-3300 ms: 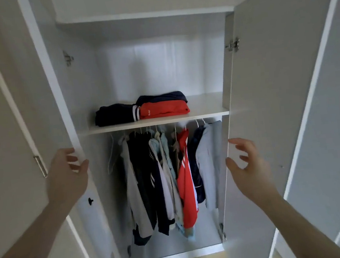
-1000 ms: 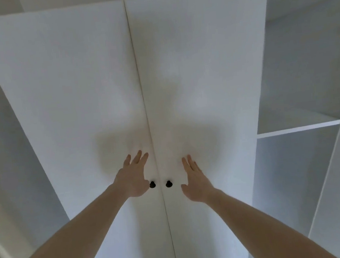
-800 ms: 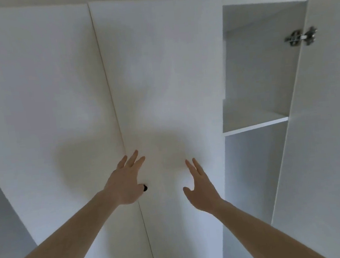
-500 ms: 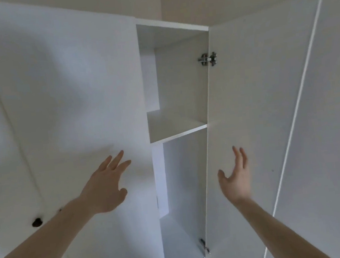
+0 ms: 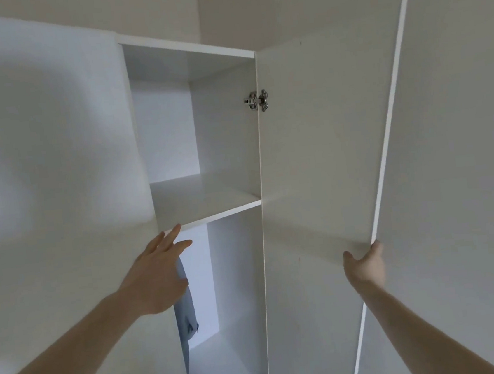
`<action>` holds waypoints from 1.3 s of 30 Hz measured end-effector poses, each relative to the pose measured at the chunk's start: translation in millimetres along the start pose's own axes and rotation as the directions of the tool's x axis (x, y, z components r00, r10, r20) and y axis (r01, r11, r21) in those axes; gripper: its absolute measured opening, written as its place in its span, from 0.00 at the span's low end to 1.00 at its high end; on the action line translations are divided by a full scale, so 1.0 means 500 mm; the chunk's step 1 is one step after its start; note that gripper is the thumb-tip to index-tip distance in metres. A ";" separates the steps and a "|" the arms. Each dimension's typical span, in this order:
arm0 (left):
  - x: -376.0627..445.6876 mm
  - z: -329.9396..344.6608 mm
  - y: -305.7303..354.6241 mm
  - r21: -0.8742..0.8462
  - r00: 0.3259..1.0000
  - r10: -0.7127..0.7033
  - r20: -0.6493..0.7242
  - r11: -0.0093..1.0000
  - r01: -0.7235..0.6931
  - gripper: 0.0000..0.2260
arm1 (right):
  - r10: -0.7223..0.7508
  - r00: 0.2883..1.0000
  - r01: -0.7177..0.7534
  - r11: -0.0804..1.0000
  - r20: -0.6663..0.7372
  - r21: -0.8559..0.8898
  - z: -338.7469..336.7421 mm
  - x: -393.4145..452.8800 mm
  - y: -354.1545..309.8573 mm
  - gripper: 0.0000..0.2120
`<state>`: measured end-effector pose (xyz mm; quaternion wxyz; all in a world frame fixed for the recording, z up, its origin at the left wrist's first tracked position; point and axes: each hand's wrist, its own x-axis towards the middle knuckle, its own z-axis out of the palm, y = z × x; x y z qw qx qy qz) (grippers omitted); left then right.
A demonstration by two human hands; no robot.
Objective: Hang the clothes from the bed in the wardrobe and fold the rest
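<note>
The free edge of the open wardrobe door (image 5: 325, 160) is gripped by the right hand (image 5: 364, 262), its fingers curled round the edge at the door's outer side, apparently so that the panel can be swung on its hinge (image 5: 256, 101). The left hand (image 5: 157, 277) is held out flat, fingers straight and together, at the edge of the neighbouring closed door (image 5: 53, 182) just below the front lip of the shelf (image 5: 204, 199); nothing is clamped by it, and whether the panel is actually touched cannot be told. Inside the narrow compartment, a pale blue garment (image 5: 185, 312) is seen hanging below the shelf, partly hidden behind the left hand and the closed door. No bed and no other clothes are in view. It is judged that this last door is being taken in hand for closing, the hanging work being largely done.
</note>
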<state>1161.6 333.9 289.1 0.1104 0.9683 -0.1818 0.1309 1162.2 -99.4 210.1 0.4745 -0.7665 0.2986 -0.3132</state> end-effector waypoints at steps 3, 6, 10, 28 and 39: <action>-0.001 0.012 -0.008 0.003 0.998 -0.054 0.009 0.999 0.054 0.34 | -0.071 0.994 0.076 0.995 -0.084 0.065 0.019 -0.046 0.016 0.10; -0.009 0.027 -0.018 0.013 0.992 -0.119 0.043 0.993 0.118 0.34 | -0.201 0.980 0.200 0.977 0.009 0.075 0.045 -0.114 0.034 0.14; -0.034 0.036 -0.037 0.022 0.979 -0.191 0.077 0.982 0.190 0.35 | -0.319 0.909 0.300 0.948 0.269 0.111 0.103 -0.212 0.030 0.15; -0.373 -0.067 -0.164 0.078 0.845 -0.534 -0.044 0.841 0.535 0.32 | -0.478 0.434 0.489 0.837 0.763 0.246 0.559 -0.354 -0.138 0.52; -0.424 -0.106 -0.148 0.069 0.809 -0.584 -0.073 0.806 0.588 0.33 | -0.406 0.395 0.527 0.835 0.824 0.158 0.557 -0.372 -0.200 0.47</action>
